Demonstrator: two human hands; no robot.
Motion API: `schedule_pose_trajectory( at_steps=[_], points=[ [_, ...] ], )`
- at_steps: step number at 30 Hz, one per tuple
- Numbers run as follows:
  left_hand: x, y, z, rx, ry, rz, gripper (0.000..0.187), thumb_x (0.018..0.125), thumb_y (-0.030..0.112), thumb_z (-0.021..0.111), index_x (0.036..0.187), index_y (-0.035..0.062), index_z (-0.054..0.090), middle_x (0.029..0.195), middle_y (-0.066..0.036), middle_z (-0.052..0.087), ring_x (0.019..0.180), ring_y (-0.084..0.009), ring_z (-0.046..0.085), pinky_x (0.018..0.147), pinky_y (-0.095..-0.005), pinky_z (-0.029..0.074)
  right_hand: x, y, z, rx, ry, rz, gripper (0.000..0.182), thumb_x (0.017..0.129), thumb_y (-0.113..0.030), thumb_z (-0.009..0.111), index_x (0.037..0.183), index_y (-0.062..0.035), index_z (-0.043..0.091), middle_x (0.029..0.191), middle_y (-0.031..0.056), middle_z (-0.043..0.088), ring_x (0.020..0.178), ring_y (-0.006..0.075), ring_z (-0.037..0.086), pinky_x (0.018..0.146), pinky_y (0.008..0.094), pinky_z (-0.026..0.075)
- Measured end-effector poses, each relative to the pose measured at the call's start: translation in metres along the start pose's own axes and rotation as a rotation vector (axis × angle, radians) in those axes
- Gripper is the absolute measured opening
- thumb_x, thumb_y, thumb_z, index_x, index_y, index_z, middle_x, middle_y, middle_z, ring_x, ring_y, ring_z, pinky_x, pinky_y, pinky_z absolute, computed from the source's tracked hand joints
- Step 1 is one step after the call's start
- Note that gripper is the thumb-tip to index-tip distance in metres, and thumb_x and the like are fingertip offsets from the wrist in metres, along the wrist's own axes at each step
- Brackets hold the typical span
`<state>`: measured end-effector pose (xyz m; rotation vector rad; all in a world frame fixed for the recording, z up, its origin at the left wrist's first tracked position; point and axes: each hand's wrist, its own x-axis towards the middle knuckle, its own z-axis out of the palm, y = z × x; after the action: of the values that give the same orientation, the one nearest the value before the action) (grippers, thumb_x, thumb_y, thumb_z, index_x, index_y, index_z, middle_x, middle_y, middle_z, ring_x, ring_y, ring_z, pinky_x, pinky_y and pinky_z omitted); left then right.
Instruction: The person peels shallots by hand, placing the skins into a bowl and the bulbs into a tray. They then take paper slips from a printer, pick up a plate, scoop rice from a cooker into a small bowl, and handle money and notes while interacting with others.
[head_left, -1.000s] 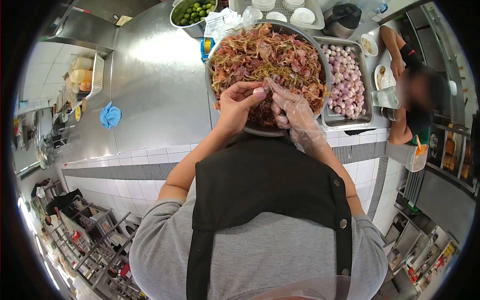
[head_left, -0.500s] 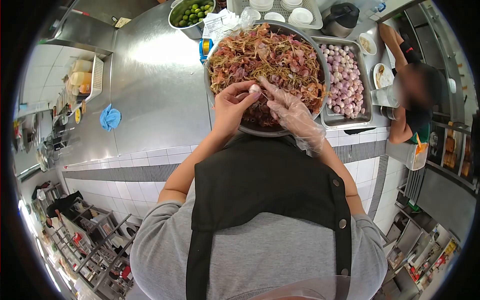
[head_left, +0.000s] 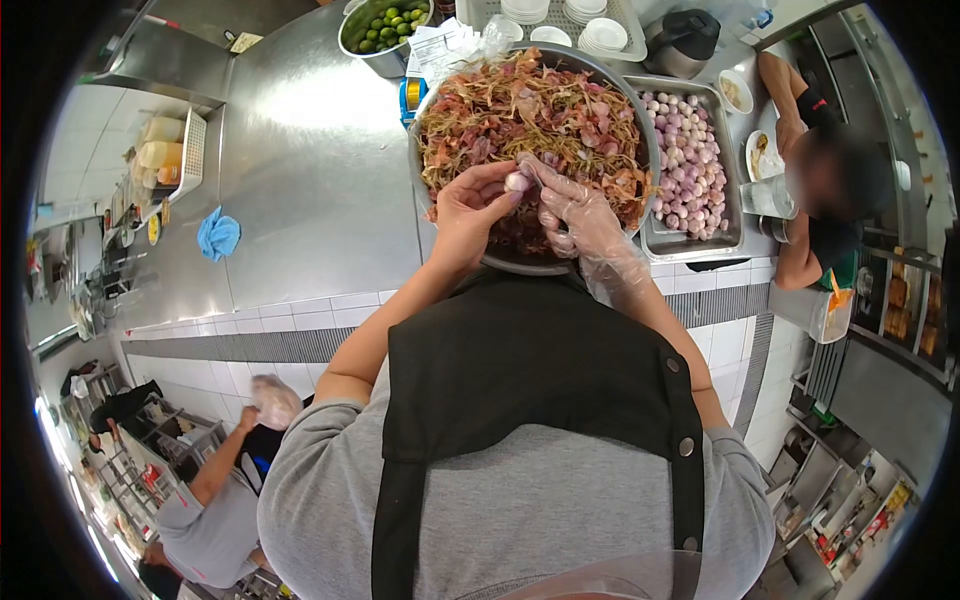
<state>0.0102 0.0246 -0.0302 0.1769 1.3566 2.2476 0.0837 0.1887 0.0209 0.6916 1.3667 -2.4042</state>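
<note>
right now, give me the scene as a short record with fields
left hand: bare left hand pinches a small peeled shallot over the bowl
right hand: right hand in a clear plastic glove, fingertips on the same shallot
bowl: big metal bowl heaped with shallot skins
tray: metal tray right of the bowl, holding peeled shallots
counter: steel counter with a blue cloth and a pot of limes
others: one person at the far right, another at lower left
</note>
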Motion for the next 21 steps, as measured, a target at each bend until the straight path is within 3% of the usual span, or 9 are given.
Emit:
schedule_pose_trajectory(
  at_steps=[3,5,7,12,17,21],
  points=[
    [0.000,0.005,0.003,-0.022,-0.026,0.012,0.034,0.086,-0.008,0.071,0.119,-0.0080,0.061,0.111,-0.014,0.069,0.104,-0.0172,0.067,0.093,-0.0305,0.055,-0.002,0.001,0.002,-0.003,-0.015,-0.049,0.042,0.102,-0.012,0.053,0.145,-0.0170,0.054,0.077,-0.0081,0.047,0.065,0.0023,0.039,0.049,0.0164,0.029],
    [0.000,0.013,0.006,-0.011,-0.036,0.011,0.034,0.086,-0.007,0.071,0.118,-0.0079,0.061,0.110,-0.014,0.069,0.102,-0.0170,0.067,0.093,-0.0303,0.055,-0.002,0.007,-0.001,-0.060,-0.080,-0.117,0.042,0.101,-0.006,0.053,0.142,-0.0133,0.056,0.115,-0.0114,0.063,0.067,0.0012,0.040,0.054,0.0153,0.034],
    [0.002,0.019,0.006,0.180,0.061,-0.078,0.030,0.086,-0.004,0.073,0.114,-0.0079,0.063,0.105,-0.013,0.071,0.097,-0.0161,0.069,0.090,-0.0296,0.056,-0.006,0.006,0.003,-0.048,-0.065,-0.128,0.043,0.101,-0.006,0.052,0.143,-0.0132,0.056,0.116,-0.0115,0.063,0.067,0.0011,0.040,0.055,0.0151,0.034],
    [0.002,0.011,0.002,0.168,0.058,-0.043,0.023,0.086,-0.004,0.074,0.108,-0.0077,0.066,0.101,-0.013,0.073,0.092,-0.0159,0.070,0.089,-0.0295,0.056,-0.003,0.008,0.000,-0.009,-0.089,-0.167,0.043,0.101,-0.006,0.052,0.143,-0.0131,0.056,0.120,-0.0108,0.064,0.067,0.0008,0.040,0.055,0.0152,0.034],
    [-0.001,0.012,0.005,0.153,0.052,-0.006,0.023,0.086,-0.005,0.073,0.108,-0.0077,0.066,0.103,-0.015,0.073,0.095,-0.0171,0.071,0.091,-0.0303,0.057,-0.002,0.007,0.006,0.032,0.106,-0.001,0.044,0.101,-0.006,0.052,0.143,-0.0156,0.056,0.130,-0.0075,0.063,0.066,0.0005,0.041,0.053,0.0154,0.035],
    [-0.001,0.015,0.004,0.143,-0.003,0.017,0.026,0.084,-0.008,0.073,0.108,-0.0074,0.067,0.102,-0.015,0.073,0.094,-0.0177,0.071,0.089,-0.0301,0.058,-0.001,0.004,0.006,-0.003,0.061,-0.133,0.047,0.101,-0.007,0.053,0.146,-0.0169,0.052,0.128,-0.0041,0.065,0.064,0.0012,0.038,0.050,0.0165,0.032]
  ],
)
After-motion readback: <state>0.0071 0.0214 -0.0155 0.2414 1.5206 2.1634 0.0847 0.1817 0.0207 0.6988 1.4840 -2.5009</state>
